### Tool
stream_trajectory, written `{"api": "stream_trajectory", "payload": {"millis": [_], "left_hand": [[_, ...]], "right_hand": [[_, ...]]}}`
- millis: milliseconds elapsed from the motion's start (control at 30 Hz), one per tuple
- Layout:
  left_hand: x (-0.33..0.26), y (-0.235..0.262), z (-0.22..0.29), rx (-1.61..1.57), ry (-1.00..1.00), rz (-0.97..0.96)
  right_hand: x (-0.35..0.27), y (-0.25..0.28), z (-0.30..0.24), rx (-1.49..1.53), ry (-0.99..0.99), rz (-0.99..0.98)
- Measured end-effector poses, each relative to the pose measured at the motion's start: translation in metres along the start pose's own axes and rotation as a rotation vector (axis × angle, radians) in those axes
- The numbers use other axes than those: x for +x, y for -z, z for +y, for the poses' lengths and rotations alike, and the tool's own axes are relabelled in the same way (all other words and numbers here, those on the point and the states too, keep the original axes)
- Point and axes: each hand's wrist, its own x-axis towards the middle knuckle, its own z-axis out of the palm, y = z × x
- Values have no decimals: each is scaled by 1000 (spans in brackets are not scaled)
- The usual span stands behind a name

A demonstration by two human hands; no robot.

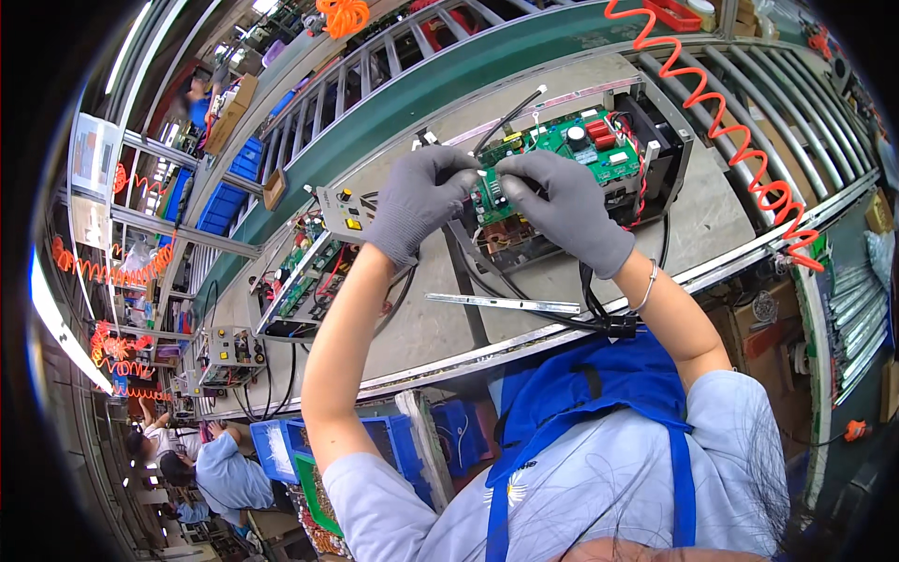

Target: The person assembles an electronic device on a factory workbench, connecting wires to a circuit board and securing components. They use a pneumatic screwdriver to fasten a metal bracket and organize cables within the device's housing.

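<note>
Both my hands wear grey knitted gloves over the near-left end of an opened electronic unit point(672, 150) with a dark metal frame. Its green circuit board point(613, 171) carries red blocks, a round capacitor and several wires. My left hand point(419, 201) is closed, its thumb and fingertips pinched at the board's left edge. Beside it, my right hand point(565, 208) has its thumb and forefinger bent together over the same edge. A tiny white part shows between the two sets of fingertips, but what each pinch holds is too small and covered to tell.
A grey control panel point(345, 214) with knobs stands left of my left hand, near another opened unit point(298, 281). A metal strip point(506, 303) and black cables point(599, 323) lie at the bench's front. A coiled red air hose point(721, 108) hangs right; roller conveyors point(777, 103) run behind.
</note>
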Motion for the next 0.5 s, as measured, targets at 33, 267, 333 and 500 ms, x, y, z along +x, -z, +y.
{"api": "stream_trajectory", "payload": {"millis": [33,267,333,500], "left_hand": [[2,4,-2,23,8,5],[5,-1,-14,624,-162,-89],[8,-3,-16,629,-103,-105],[17,3,-8,384,-8,-106]], "right_hand": [[-1,2,2,-24,8,24],[-12,20,33,-413,193,219],[-14,19,39,-468,199,215],[-19,15,57,-469,212,200]]}}
